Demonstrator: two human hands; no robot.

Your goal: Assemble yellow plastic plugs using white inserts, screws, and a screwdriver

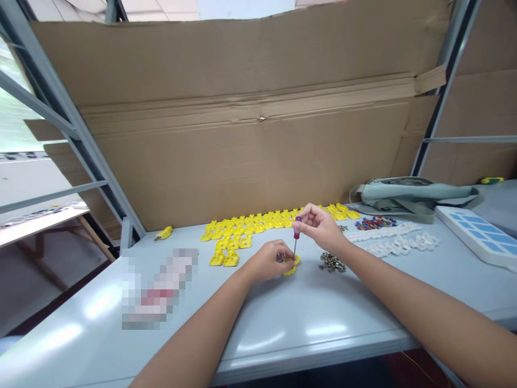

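Near the middle of the surface [283,323], the left hand [270,261] was closed, pinning a yellow plastic part [291,266], while the right hand [321,226] pinched a small screwdriver [296,237] upright on it; keeping the tool vertical and the part steady would help

Both my forearms bare to the frame edge, no sleeves showing. My left hand [270,261] and right hand [319,226]: no gloves, rings, watch.
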